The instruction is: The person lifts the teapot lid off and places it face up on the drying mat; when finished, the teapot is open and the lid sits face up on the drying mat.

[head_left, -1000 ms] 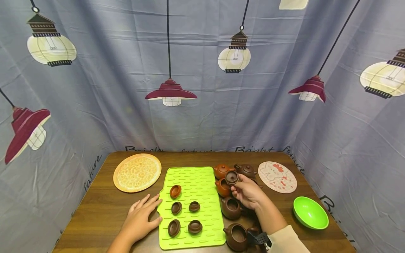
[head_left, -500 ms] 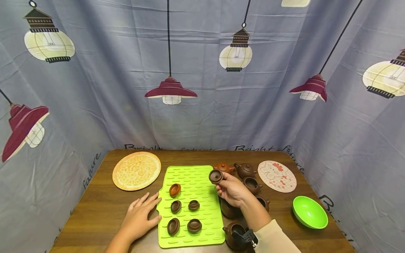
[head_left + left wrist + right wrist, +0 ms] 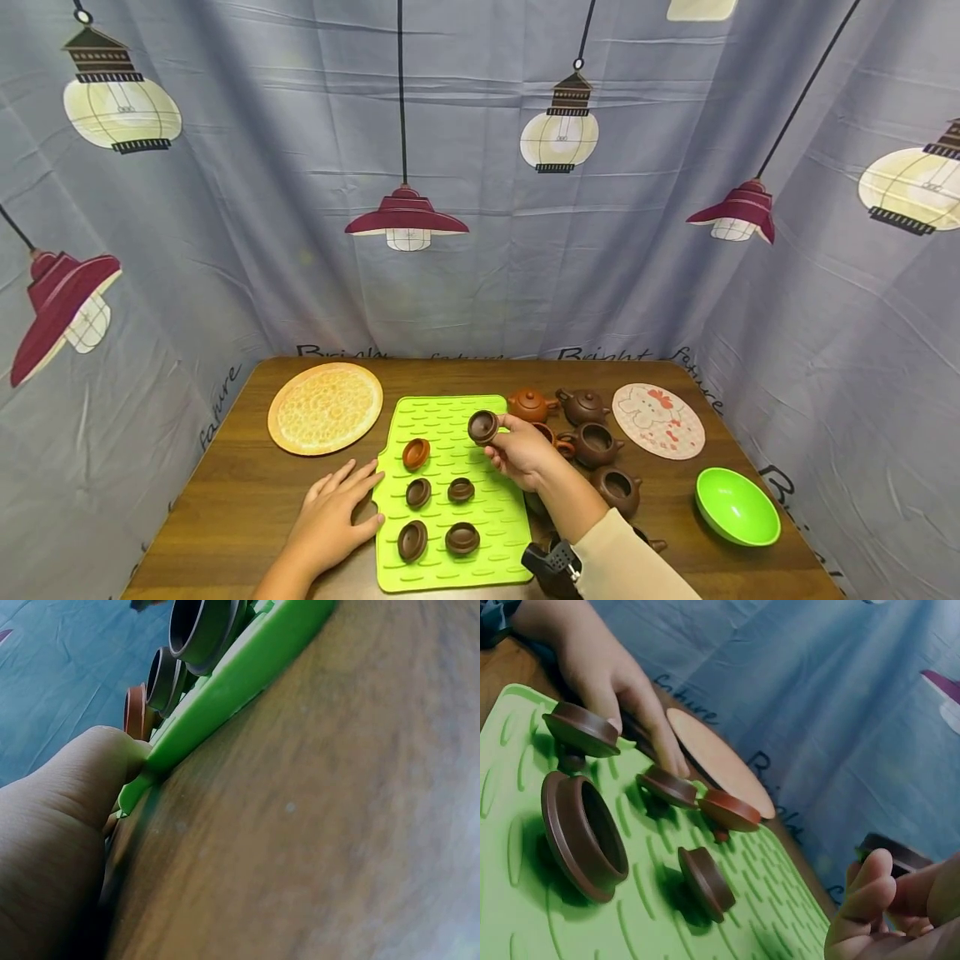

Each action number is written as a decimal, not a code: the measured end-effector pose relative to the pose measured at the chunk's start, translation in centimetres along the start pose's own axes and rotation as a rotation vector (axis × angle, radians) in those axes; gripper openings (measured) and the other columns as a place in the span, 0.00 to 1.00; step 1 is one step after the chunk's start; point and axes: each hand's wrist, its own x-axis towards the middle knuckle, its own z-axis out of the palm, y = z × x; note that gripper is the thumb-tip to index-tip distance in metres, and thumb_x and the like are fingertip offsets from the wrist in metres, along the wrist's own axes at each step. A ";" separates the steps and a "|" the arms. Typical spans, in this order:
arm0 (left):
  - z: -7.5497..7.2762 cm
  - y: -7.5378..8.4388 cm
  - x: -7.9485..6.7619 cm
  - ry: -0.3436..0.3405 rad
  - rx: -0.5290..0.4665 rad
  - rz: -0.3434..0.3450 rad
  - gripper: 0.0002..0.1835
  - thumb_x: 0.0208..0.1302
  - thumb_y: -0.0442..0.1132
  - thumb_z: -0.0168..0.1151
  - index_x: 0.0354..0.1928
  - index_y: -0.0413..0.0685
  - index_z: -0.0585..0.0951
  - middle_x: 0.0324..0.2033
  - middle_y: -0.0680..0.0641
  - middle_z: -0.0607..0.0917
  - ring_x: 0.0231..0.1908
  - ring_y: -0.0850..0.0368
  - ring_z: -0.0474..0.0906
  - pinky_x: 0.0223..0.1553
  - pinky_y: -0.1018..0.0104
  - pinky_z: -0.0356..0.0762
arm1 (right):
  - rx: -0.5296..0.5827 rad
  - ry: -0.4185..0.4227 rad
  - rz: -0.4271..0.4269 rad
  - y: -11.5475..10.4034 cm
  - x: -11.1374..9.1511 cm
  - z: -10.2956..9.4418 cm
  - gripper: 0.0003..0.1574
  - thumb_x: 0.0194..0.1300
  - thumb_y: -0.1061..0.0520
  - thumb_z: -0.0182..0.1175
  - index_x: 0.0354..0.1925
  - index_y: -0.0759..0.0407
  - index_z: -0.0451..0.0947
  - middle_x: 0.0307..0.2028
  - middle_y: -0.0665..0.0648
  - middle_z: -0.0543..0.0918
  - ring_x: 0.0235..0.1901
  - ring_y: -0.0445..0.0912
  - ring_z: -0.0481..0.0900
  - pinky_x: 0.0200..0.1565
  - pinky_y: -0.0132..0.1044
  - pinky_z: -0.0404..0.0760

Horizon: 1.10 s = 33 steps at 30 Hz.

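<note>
My right hand (image 3: 523, 454) pinches a dark brown teapot lid (image 3: 483, 427) by its side, hollow face up, above the upper right of the green mat (image 3: 491, 546). In the right wrist view, that lid (image 3: 896, 853) shows partly behind my fingertips. On the mat, an orange-brown lid (image 3: 416, 454) and several dark brown lids, among them a larger one (image 3: 462, 538), lie with their hollow sides up or tilted. My left hand (image 3: 330, 517) rests with spread fingers at the mat's left edge. Its thumb (image 3: 97, 761) touches that edge in the left wrist view.
Right of the mat stand several teapots: a lidded orange one (image 3: 531, 405), a lidded brown one (image 3: 583, 407) and lidless brown ones (image 3: 617, 492), some hidden by my right arm. Farther right are a round rabbit-print mat (image 3: 658, 421) and a green bowl (image 3: 738, 507). A round yellow-orange mat (image 3: 325, 408) lies back left.
My right hand has carried the dark brown lid leftward, from over the teapots to over the green mat. The left hand and the lids on the mat stay put.
</note>
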 end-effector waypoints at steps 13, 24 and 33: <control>0.1 -0.1 0.2 0.004 0.007 0.002 0.37 0.64 0.63 0.70 0.74 0.63 0.76 0.78 0.57 0.68 0.79 0.43 0.60 0.75 0.32 0.49 | -0.133 0.074 0.063 1.7 1.5 2.4 0.15 0.81 0.65 0.48 0.60 0.62 0.74 0.37 0.60 0.84 0.22 0.38 0.76 0.25 0.27 0.73; 0.4 -0.1 -0.1 0.000 0.005 -0.012 0.37 0.64 0.64 0.70 0.73 0.64 0.77 0.77 0.58 0.69 0.79 0.43 0.60 0.74 0.32 0.49 | -0.184 0.133 0.117 3.1 2.0 3.2 0.13 0.81 0.67 0.47 0.58 0.62 0.73 0.37 0.61 0.86 0.22 0.40 0.79 0.23 0.27 0.73; 0.3 -0.2 0.1 0.026 0.008 0.004 0.37 0.63 0.62 0.71 0.73 0.64 0.77 0.77 0.58 0.70 0.78 0.43 0.61 0.74 0.33 0.51 | -0.173 0.146 0.106 3.1 2.2 3.2 0.11 0.79 0.68 0.48 0.54 0.63 0.75 0.33 0.60 0.87 0.19 0.38 0.80 0.20 0.25 0.73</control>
